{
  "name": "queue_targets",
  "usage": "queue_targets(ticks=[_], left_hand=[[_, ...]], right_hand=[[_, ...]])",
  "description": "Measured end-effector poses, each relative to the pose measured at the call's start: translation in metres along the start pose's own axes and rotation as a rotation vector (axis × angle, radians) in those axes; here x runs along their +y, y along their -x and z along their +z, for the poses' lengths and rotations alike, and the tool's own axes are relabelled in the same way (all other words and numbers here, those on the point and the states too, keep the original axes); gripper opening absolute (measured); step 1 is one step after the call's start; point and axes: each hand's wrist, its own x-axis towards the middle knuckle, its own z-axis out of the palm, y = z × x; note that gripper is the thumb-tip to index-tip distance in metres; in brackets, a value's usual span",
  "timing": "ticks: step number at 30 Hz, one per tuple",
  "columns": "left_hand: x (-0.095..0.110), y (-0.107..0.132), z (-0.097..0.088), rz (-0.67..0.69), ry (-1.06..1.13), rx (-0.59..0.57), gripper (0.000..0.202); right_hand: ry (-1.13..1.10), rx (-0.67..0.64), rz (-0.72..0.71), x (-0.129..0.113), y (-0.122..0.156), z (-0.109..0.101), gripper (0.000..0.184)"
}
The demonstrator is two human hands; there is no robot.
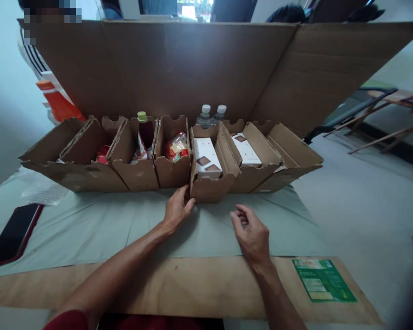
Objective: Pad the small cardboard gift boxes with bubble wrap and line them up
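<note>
We have a brown front box [209,190] on the table [165,286], and it sticks out toward us from the row of boxes. A white carton [198,146] with brown squares on it lies inside the front box. Our left hand [179,208] is at the bottom left corner of the front box. Its fingers are bent, with a gap by the thumb, and they seem to touch the box, but we cannot tell if they grip it. Our right hand [254,236] is near the front box, on its right and closer to us. Its fingers are loosely curled and partly open, and we see nothing in them. Just left of the front box is a box [174,174] with a shiny red and clear packet [179,146] in it. Right of the front box, another white carton [249,156] lies in its own box [256,176]. Behind the front box stand two clear bottles [203,120] with white caps, and past them is a big cardboard sheet [192,68]. A phone [13,236] lies far left of the front box, on the pale green cloth [106,229]. A green card [325,282] lies closer to us than the front box, off to its right.
</note>
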Motion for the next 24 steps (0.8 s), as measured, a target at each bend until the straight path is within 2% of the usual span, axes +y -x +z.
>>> queue_targets(ticks=[3, 7, 12, 14, 16, 18, 20, 22, 24], left_hand=[[-0.003, -0.004, 0.000, -0.052, 0.007, 0.034, 0.057], [-0.002, 0.006, 0.012, -0.058, 0.192, 0.071, 0.068], [0.003, -0.002, 0.025, -0.062, 0.266, 0.041, 0.074], [0.001, -0.003, 0.022, -0.058, 0.278, 0.034, 0.075], [-0.004, 0.005, 0.012, -0.057, 0.272, 0.022, 0.076], [-0.012, 0.022, -0.003, -0.044, 0.250, -0.001, 0.071], [-0.020, 0.046, -0.020, -0.020, 0.234, -0.024, 0.061], [-0.026, 0.071, -0.036, -0.006, 0.234, -0.025, 0.050], [-0.030, 0.094, -0.049, -0.007, 0.234, -0.009, 0.041]], right_hand=[[-0.085, -0.169, -0.098, -0.006, 0.003, 0.006, 0.028], [-0.101, -0.334, -0.185, -0.010, -0.005, 0.023, 0.042], [-0.064, -0.428, -0.194, -0.002, -0.027, 0.039, 0.062], [-0.065, -0.448, -0.209, -0.001, -0.030, 0.037, 0.062], [-0.083, -0.447, -0.229, -0.007, -0.031, 0.031, 0.053], [-0.115, -0.420, -0.236, -0.024, -0.034, 0.024, 0.042], [-0.154, -0.380, -0.244, -0.050, -0.043, 0.021, 0.038], [-0.178, -0.353, -0.262, -0.082, -0.061, 0.026, 0.044], [-0.142, -0.359, -0.282, -0.114, -0.083, 0.039, 0.055]])
